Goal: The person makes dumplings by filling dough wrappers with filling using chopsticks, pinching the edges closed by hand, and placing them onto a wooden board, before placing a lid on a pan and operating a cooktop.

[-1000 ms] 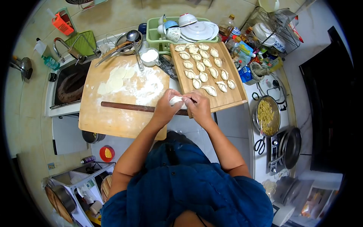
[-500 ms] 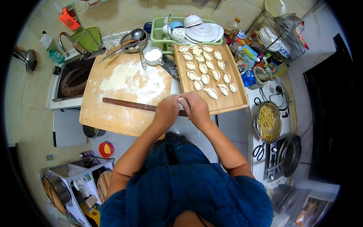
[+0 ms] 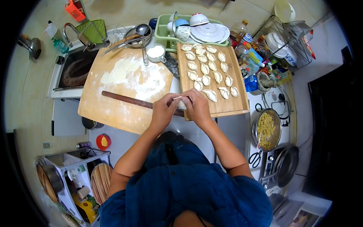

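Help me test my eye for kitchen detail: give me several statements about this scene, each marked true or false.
1. The left hand and right hand hold one piece of dough. True.
2. The rolling pin lies in the sink. False: the rolling pin lies across the board.
3. Dumplings lie on the wooden tray. True.
4. The scissors lie among the dumplings. False: the scissors are beside the pan of yellow food.

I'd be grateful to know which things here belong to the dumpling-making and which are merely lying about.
In the job:
dumpling between left hand and right hand
rolling pin
dough rounds
floury board
tray of shaped dumplings
probably the chopped mix

Lying about:
scissors
dish rack
black frying pan
green mat
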Demonstrator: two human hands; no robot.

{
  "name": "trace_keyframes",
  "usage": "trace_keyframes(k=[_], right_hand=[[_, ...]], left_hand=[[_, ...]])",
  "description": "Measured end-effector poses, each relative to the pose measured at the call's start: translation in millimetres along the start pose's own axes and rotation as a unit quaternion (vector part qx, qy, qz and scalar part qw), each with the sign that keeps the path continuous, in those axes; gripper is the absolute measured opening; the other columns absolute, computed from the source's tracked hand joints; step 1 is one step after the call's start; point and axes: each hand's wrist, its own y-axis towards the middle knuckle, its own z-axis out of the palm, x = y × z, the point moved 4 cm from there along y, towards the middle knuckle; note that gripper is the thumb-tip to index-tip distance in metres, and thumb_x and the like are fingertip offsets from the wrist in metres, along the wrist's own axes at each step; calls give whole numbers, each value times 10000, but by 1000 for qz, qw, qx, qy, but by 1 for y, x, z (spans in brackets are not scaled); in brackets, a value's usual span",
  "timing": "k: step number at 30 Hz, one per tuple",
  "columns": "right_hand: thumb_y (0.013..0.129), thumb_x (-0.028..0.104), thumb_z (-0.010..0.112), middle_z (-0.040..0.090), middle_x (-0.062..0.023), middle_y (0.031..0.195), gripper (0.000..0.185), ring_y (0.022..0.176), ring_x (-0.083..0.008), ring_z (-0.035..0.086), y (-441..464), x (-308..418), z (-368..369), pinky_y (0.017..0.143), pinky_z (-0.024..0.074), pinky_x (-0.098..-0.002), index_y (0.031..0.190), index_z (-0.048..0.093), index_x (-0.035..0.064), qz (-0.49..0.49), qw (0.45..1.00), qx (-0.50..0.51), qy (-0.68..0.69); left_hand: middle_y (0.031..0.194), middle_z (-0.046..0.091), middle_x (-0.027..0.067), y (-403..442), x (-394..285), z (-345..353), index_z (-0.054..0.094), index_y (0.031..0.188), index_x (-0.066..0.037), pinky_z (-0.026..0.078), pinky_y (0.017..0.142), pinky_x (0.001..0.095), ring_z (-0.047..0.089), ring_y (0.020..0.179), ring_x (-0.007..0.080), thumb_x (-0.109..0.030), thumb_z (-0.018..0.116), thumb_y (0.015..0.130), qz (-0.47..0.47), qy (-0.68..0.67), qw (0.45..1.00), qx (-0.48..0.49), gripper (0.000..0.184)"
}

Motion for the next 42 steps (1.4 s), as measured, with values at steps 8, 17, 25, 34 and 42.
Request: trace_keyframes(k=[8,17,25,34,42], right_hand=[[840,68,588,548,-156,781,52,762,-347,550,3,5,26,672,448,-418,830,575,18,-51,996,64,-26],[821,80,591,530,-155,753,74,737,-340,547,24,9,99,652,453,-420,797,551,22,-71,994,17,-76],[796,108,634,587,-172,783,77,728,-355,584,97,-63,213,663,466,-429,807,610,36,48,987,17,-150],[862,59,479,575,-171,836,120,751,-308,620,93,-112,275,625,533,-400,855,580,-6,77,937,135,-312],[782,51,637,572,-151,796,67,726,-329,585,99,-42,137,648,475,-394,817,584,29,44,974,-68,-210]], left_hand=[[735,651,137,-11,0,-14,638,950,18,475,597,296,637,652,177,-83,578,876,61,197,972,-108,139],[821,679,128,9,46,-72,632,1022,15,473,576,283,622,623,181,-100,555,895,54,168,978,-114,188],[1033,663,115,56,161,-190,588,1173,20,468,591,229,609,747,109,-144,571,895,-108,53,973,-197,323],[1015,633,210,148,218,-304,639,1050,6,466,841,404,605,937,346,-210,574,855,-61,376,887,-260,299],[947,625,170,216,245,-318,624,922,-59,459,838,425,586,934,330,-206,655,761,-102,501,834,-207,220]])
